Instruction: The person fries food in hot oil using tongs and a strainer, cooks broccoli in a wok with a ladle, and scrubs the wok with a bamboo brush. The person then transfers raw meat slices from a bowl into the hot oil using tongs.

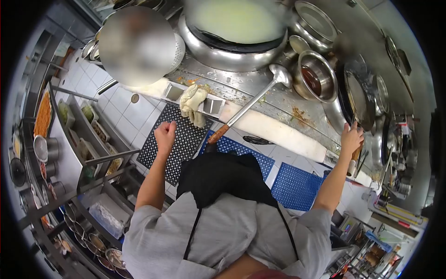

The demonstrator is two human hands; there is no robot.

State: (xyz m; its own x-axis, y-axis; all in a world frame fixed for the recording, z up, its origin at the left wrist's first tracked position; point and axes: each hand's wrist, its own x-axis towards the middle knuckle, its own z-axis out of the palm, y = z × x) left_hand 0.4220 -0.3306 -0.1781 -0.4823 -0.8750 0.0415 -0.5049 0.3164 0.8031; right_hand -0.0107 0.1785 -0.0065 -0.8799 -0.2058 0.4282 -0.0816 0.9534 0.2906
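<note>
My left hand (165,136) is curled into a fist in front of the stove edge, with nothing seen in it. My right hand (352,139) is over the right end of the counter, its fingers bent around a thin thing I cannot make out, beside a dark wok (357,100). Below that hand are some wooden-handled tools (357,153). A steel wok ladle (255,99) with a worn wooden grip rests across the counter edge, apart from both hands. A pair of pale work gloves (193,101) is draped over the edge near my left hand.
A large wok (232,49) of pale contents, blurred, sits on the stove. A steel bowl (320,76) of dark red liquid stands right of it. On the left are food containers on a rack (104,160). Rubber mats (297,186) cover the tiled floor.
</note>
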